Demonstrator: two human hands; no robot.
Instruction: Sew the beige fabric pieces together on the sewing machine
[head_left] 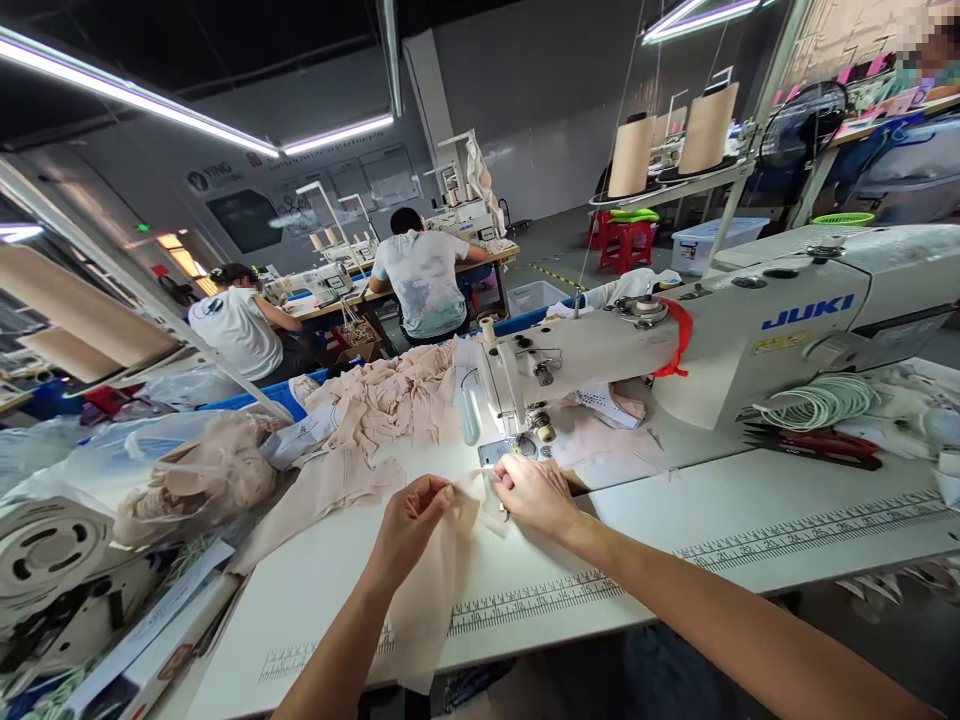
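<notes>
My left hand (409, 525) pinches a thin beige fabric piece (435, 590) that drapes over the front edge of the white sewing table (675, 530). My right hand (534, 492) is closed on the same fabric just in front of the needle and presser foot (517, 445) of the white JUKI sewing machine (712, 335). A heap of the same beige fabric pieces (390, 400) lies behind my left hand, left of the machine head.
A clear plastic bag with more beige fabric (187, 480) lies at the left. Red-handled scissors (817, 445) and a coil of white cord (821, 400) rest by the machine's base. Two people sit at sewing stations behind. Large thread cones (705, 130) stand at the upper right.
</notes>
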